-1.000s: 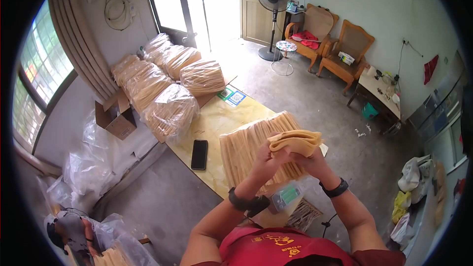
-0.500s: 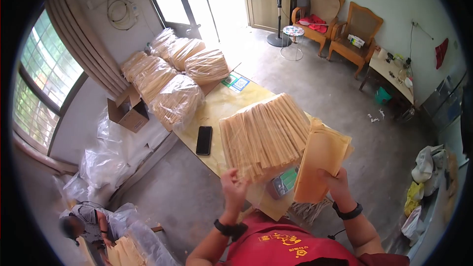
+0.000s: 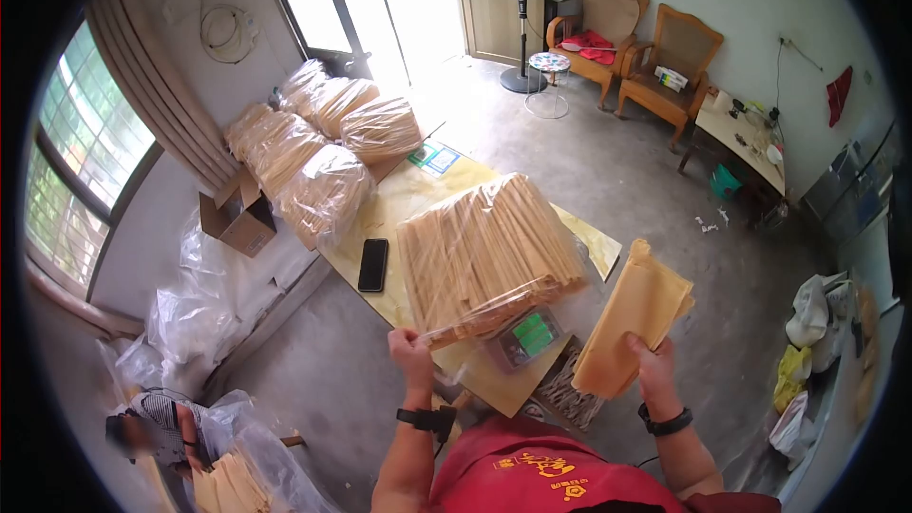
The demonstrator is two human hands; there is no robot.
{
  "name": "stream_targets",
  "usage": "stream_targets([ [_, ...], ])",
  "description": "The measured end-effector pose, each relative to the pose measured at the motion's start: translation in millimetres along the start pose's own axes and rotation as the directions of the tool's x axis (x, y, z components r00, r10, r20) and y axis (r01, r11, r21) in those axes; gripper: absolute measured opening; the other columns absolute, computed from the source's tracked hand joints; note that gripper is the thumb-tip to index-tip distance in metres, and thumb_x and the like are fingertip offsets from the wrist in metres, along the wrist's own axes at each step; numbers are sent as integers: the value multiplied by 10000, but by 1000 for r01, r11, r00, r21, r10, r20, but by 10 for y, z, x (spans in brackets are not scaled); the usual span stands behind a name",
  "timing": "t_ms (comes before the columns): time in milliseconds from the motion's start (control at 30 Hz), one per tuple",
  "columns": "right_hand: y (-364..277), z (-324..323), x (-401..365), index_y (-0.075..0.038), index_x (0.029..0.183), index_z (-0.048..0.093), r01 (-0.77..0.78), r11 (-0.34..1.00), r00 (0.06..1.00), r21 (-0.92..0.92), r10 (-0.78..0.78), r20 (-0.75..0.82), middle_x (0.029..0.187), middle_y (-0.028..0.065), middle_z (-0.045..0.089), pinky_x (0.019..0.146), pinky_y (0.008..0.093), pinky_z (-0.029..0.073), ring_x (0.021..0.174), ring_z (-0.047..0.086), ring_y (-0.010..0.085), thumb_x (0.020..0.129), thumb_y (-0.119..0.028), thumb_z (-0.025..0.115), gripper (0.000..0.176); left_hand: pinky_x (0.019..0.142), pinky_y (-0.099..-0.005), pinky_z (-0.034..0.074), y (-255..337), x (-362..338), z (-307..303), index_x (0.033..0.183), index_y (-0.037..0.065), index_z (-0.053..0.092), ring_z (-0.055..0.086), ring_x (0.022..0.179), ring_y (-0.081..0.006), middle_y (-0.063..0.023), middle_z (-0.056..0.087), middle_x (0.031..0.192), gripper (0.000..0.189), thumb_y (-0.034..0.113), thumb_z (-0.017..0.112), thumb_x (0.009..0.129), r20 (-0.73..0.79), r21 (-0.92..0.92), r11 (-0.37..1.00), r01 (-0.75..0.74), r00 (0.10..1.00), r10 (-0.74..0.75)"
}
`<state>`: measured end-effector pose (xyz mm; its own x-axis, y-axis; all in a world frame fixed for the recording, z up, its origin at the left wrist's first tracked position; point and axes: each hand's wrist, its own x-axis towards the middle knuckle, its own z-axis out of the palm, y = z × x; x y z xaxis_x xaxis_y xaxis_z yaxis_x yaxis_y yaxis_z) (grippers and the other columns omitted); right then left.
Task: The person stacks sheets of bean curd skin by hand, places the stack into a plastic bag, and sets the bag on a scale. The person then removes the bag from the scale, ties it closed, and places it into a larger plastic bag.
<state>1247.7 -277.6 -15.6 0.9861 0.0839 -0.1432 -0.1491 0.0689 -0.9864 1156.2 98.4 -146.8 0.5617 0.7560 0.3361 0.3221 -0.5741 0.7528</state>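
My right hand point(image 3: 652, 361) grips a stack of flat tan sheets point(image 3: 635, 316), held tilted beyond the table's right edge. A large row of similar folded sheets point(image 3: 484, 256) in clear plastic lies on the yellow table point(image 3: 442, 180). At its lower left corner, my left hand point(image 3: 410, 350) has its fingers closed, apparently on the edge of the clear plastic; the exact grip is small to see. Just below the bundle is a clear box with green pieces point(image 3: 532, 335). A black phone point(image 3: 373, 264) lies left of the bundle.
Plastic-wrapped bundles point(image 3: 326, 192) fill the table's far left end, by an open cardboard box point(image 3: 239, 214). Grey strips point(image 3: 570, 388) hang near the table's front corner. A person point(image 3: 161, 427) handles tan sheets at lower left. A fan point(image 3: 518, 19) and chairs point(image 3: 670, 66) stand behind.
The stack in my right hand has moved right, away from the wrapped bundle. My left hand has shifted left to the bundle's corner. More of the green-piece box shows.
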Motion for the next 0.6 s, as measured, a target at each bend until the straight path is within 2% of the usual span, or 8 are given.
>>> stream_targets([
  [33, 22, -23, -35, 8, 1079, 621, 0, 1000, 1000, 6, 0, -4, 994, 45, 672, 785, 275, 494, 884, 625, 120, 863, -78, 640, 233, 639, -358, 456, -29, 17, 23, 836, 27, 492, 550, 734, -249, -90, 501, 750, 130, -73, 524, 759, 3, 2, 1000, -6, 1000, 6],
  [100, 68, -28, -89, 6, 1074, 624, -3, 1000, 999, 26, 4, -37, 994, 38, 672, 798, 274, 487, 895, 620, 117, 855, -64, 644, 231, 495, -291, 431, -64, 81, 56, 869, 31, 482, 517, 598, -145, -44, 504, 737, 106, -61, 489, 817, 167, -516, 701, 493, 860, -482],
  [133, 91, -22, -111, 6, 1074, 624, -5, 999, 1000, 35, 6, -27, 994, 38, 672, 798, 274, 487, 895, 620, 117, 855, -64, 644, 231, 495, -291, 431, -102, 119, 71, 869, 31, 482, 517, 598, -145, -44, 504, 737, 106, -61, 489, 817, 154, -513, 707, 487, 863, -482],
  [200, 150, -14, -166, 8, 1071, 625, -23, 997, 1000, 75, 24, -15, 996, 33, 671, 808, 275, 483, 899, 618, 119, 850, -53, 646, 230, 437, -234, 390, -169, 173, 85, 940, 51, 480, 483, 553, -75, -12, 514, 740, 110, 19, 559, 870, 356, -632, 438, 639, 742, -569],
  [367, 329, -63, -230, 1, 1071, 627, -81, 996, 997, 43, 81, 22, 994, 28, 671, 809, 272, 480, 903, 614, 117, 846, -50, 649, 233, 480, -230, 418, 92, 246, -96, 1044, 92, 484, 524, 648, -89, -25, 555, 791, 268, 121, 666, 851, 432, -561, 574, 597, 802, -413],
  [433, 354, -49, -226, -2, 1074, 627, -88, 996, 995, 31, 87, 42, 994, 28, 670, 809, 271, 479, 902, 614, 116, 845, -50, 649, 234, 551, -242, 461, 5, 198, -152, 1124, 66, 482, 556, 693, -109, -29, 562, 797, 383, 111, 702, 813, 487, -405, 818, 409, 853, -186],
  [533, 395, -19, -211, 0, 1066, 632, -100, 995, 993, 14, 99, 65, 980, 27, 672, 803, 270, 479, 893, 613, 112, 849, -48, 643, 222, 661, -262, 490, -166, 109, -260, 1210, 34, 481, 584, 743, -125, -41, 585, 837, 507, 67, 728, 768, 455, -60, 988, 141, 885, -98],
  [600, 437, 0, -167, 7, 1063, 636, -94, 994, 990, -53, 99, 104, 968, 28, 674, 786, 269, 484, 874, 616, 110, 854, -51, 640, 217, 699, -271, 492, -294, 90, -199, 1202, 22, 511, 592, 758, -128, -56, 608, 858, 462, 75, 705, 786, 333, 20, 992, 126, 935, -126],
])
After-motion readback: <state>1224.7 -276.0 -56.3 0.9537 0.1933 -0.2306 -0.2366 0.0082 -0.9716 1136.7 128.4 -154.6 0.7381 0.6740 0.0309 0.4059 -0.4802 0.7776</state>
